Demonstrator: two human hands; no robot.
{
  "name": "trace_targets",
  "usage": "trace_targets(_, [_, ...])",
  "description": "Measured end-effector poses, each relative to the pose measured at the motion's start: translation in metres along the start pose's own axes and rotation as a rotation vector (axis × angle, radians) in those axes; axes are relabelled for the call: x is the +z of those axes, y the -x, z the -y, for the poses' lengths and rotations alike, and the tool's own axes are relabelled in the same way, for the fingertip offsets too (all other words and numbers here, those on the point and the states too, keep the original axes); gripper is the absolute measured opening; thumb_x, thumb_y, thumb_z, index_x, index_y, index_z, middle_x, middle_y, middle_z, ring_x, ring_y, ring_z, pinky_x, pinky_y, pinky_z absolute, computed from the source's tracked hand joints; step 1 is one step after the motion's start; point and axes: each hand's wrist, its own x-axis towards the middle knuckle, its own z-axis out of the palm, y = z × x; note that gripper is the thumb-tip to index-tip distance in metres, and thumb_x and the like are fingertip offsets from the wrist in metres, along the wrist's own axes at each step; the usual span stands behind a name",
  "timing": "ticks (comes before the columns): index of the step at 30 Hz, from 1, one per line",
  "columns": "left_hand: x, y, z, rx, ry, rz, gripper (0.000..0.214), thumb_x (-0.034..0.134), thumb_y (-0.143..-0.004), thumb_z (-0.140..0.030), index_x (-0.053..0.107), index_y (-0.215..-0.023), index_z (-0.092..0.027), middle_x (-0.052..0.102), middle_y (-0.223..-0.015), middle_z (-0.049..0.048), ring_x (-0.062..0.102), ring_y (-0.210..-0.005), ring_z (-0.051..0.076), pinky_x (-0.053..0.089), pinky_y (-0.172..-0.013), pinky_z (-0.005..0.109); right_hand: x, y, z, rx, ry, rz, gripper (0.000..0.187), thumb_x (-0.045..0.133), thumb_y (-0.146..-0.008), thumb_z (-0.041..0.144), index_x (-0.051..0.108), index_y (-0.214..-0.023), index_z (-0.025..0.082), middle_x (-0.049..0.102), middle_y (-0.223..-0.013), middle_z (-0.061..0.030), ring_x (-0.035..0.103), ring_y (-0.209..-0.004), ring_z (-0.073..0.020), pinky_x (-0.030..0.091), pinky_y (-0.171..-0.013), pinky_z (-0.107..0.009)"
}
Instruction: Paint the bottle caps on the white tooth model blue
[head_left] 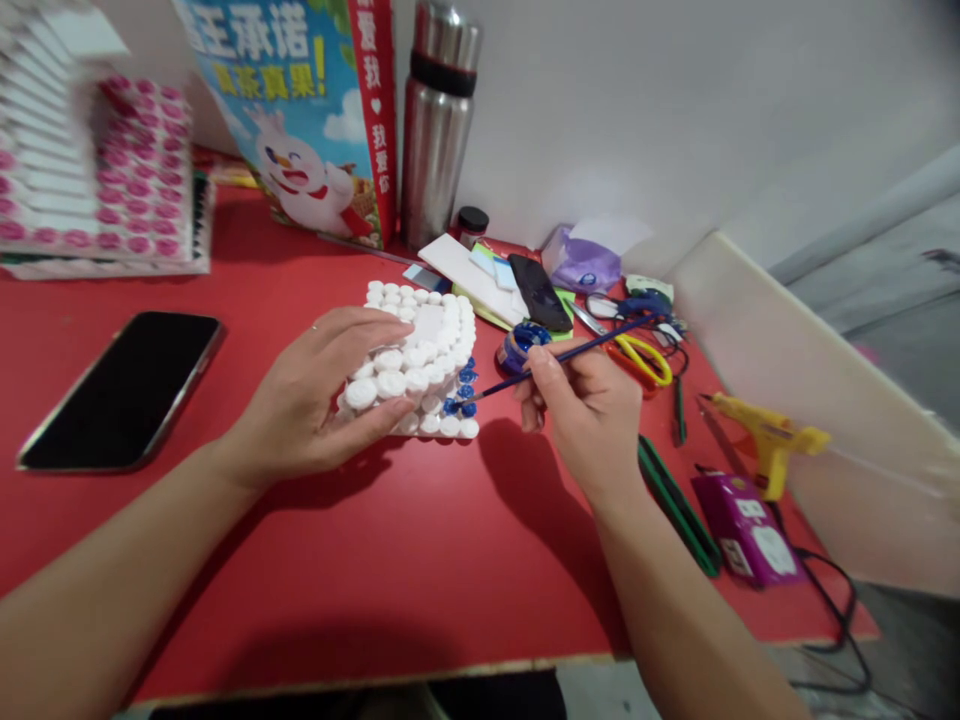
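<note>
Right hand (pixel 589 410) is pinching its grip on a blue paintbrush (pixel 607 341), tip touching blue discs (pixel 459 405) on the white disc-covered block (pixel 420 350), left hand (pixel 322 395) is cupping that block mid red counter (pixel 375 560), phone (pixel 124 388) lying left, white wall (pixel 675 120) standing behind.

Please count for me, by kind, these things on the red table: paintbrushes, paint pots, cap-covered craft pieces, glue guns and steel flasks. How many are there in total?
Paintbrush: 1, held in the right hand
Blue paint pot: 1
Cap-covered craft piece: 1, held by the left hand
Yellow glue gun: 1
Steel flask: 1
Total: 5
</note>
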Motion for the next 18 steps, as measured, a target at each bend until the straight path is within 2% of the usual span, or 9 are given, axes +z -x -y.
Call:
trace_targets(13, [-0.0006,-0.0013,-0.0005,0.014,0.011,-0.003,0.044,0.071,-0.097,-0.027,0.061,-0.138,-0.014,0.069,-0.135,0.0204,0.064,-0.132,0.032,0.054,-0.114,0.052,0.0017,0.0007,-0.0005,-0.018,-0.013,-0.001,0.027,0.071,-0.101,0.044,0.067,-0.088,0.021,0.071,-0.066,0.004,0.061,-0.042,-0.0091,0.048,-0.041,-0.023])
trace_targets(18, [-0.0003,-0.0009,0.0001,0.006,0.011,-0.014,0.043,0.069,-0.097,-0.03,0.06,-0.138,-0.019,0.069,-0.135,0.0175,0.065,-0.132,0.032,0.054,-0.114,0.052,0.0029,0.0019,0.0004,-0.012,-0.001,-0.001,0.026,0.07,-0.102,0.042,0.067,-0.089,0.021,0.071,-0.066,0.004,0.061,-0.042,-0.0088,0.048,-0.043,-0.022])
